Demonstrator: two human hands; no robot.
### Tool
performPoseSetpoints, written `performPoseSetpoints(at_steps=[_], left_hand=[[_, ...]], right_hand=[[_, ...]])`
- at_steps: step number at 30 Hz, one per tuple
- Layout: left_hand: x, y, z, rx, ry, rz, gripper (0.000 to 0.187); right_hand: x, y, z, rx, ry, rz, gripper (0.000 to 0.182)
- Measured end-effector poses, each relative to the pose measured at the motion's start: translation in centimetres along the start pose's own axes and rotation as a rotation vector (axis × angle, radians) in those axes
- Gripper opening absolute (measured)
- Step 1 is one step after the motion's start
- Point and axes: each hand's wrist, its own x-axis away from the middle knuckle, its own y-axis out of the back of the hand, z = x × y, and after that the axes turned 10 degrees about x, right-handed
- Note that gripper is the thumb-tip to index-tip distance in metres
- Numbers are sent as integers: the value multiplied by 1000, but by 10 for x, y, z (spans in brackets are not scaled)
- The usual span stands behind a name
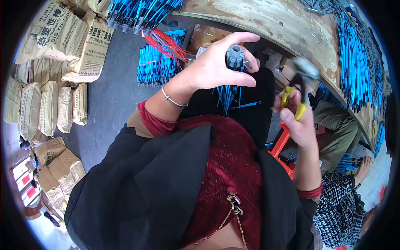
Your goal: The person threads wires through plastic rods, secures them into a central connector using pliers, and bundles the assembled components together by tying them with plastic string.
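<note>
My left hand (221, 64) is curled round a grey ribbed plastic hub (235, 57), with several thin blue rods (227, 98) hanging below it over my lap. Its thumb and index finger are spread wide, while the other fingers bend behind the hub. Off to the right, my right hand (296, 118) is closed on yellow-handled pliers (301, 111). Their silvery head is raised toward the bench and blurred by motion. A gap separates the pliers from the hub. Near my knee lies a single blue rod (246, 105).
A worn wooden bench (266, 18) runs along the far side and right, bearing bundled blue rods (354, 62). Red strands (166, 46) hang at upper left. Paper sacks (58, 37) are stacked left. An orange stool (281, 146) and another seated person (337, 129) are on the right.
</note>
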Motion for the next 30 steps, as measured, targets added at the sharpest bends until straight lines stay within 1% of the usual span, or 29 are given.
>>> performPoseSetpoints(at_steps=[1, 2, 3, 4, 5, 7, 8, 9, 11, 14, 17, 20, 21, 23, 24, 27, 28, 29, 30], left_hand=[[0, 1, 2, -10, -7, 2, 75], [1, 3, 3, -25, -15, 4, 75], [1, 4, 3, -40, -23, 7, 74], [2, 5, 2, -23, 17, 28, 66], [2, 5, 2, -25, 65, 48, 62], [3, 4, -1, -24, 164, 85, 54], [2, 0, -4, 16, 191, 33, 45], [1, 1, -3, -6, 173, 36, 44], [2, 3, -2, -49, 141, 43, 43], [3, 1, -10, -80, 164, 39, 40], [4, 3, -8, -94, 131, 14, 37], [3, 0, -3, -135, 85, -59, 35], [3, -1, -3, -128, 88, -71, 34], [2, -3, 0, -111, 91, -94, 34], [2, -3, 3, -127, 69, -78, 35], [-1, -4, -1, -61, 94, 32, 36], [-1, -4, -4, -65, 117, 84, 40], [-1, -6, -7, -74, 123, 115, 41], [-1, -9, -9, -79, 128, 147, 43]], right_hand=[[-1, -12, -9, -281, 58, -6, 49], [2, -16, -12, -363, -71, 66, 60], [2, -21, -11, -404, -138, 91, 65], [0, -26, -10, -392, -108, 22, 68], [-1, -30, -10, -379, -79, -50, 71], [-10, -25, -14, 593, 274, -340, 76], [-14, -25, -20, 760, 328, -441, 76], [-19, -20, -25, 881, 432, -535, 64], [-29, -12, -33, 1129, 603, -688, 53], [-36, -6, -20, 1331, 700, -717, 45], [-39, -2, -13, 1410, 767, -713, 44], [-36, -10, -11, 1291, 663, -678, 42], [-32, -19, -13, 1210, 594, -662, 42], [-25, -33, -30, 1058, 513, -638, 48], [-22, -30, -29, 1036, 516, -605, 54], [-12, 4, 7, 1065, 489, -329, 56], [-7, 17, 19, 1049, 478, -168, 56], [-5, 29, 27, 898, 456, 41, 56], [-4, 36, 34, 730, 200, 298, 58]])
